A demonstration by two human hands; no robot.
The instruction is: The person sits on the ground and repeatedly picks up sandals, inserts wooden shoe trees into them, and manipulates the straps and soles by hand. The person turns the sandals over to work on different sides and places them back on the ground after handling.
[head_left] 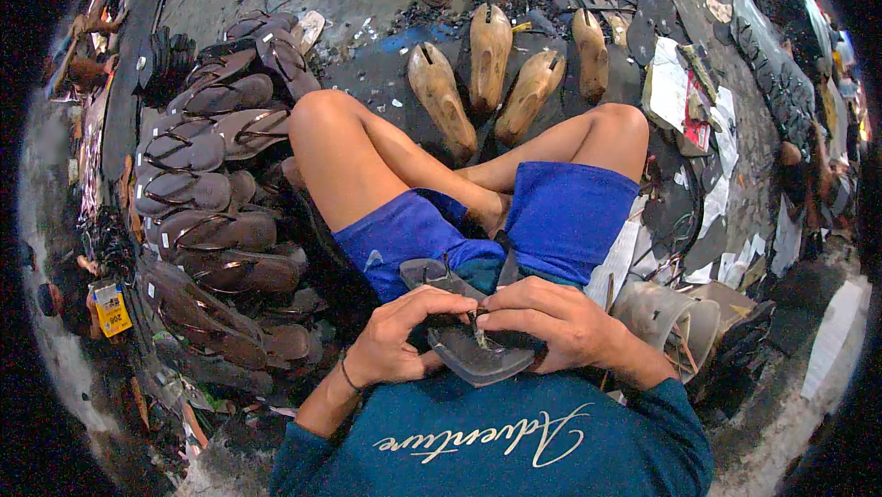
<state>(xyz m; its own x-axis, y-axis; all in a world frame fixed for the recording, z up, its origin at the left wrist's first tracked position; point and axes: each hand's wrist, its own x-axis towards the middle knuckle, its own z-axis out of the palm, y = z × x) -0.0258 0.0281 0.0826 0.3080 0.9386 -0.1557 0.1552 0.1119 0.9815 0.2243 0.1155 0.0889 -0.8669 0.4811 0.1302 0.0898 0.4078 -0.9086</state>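
Close to my body, above my lap, a dark flip-flop [480, 361] is held between both hands. My left hand [404, 332] grips it from the left, thumb underneath and fingertips at the strap near the middle. From the right, my right hand [551, 321] pinches the strap at the same spot, its fingers curled over the sandal. The two sets of fingertips almost meet there. The sandal's far end [421, 271] shows beyond my fingers, over the blue shorts [579, 212]. My fingers hide the middle of the sole and most of the strap.
Many brown flip-flops [188, 192] lie in overlapping rows on the left. Several wooden shoe lasts [490, 51] rest beyond my crossed legs. A translucent plastic container [666, 318] lies by my right hip. Paper scraps [666, 84] and a yellow box [112, 307] lie at the sides.
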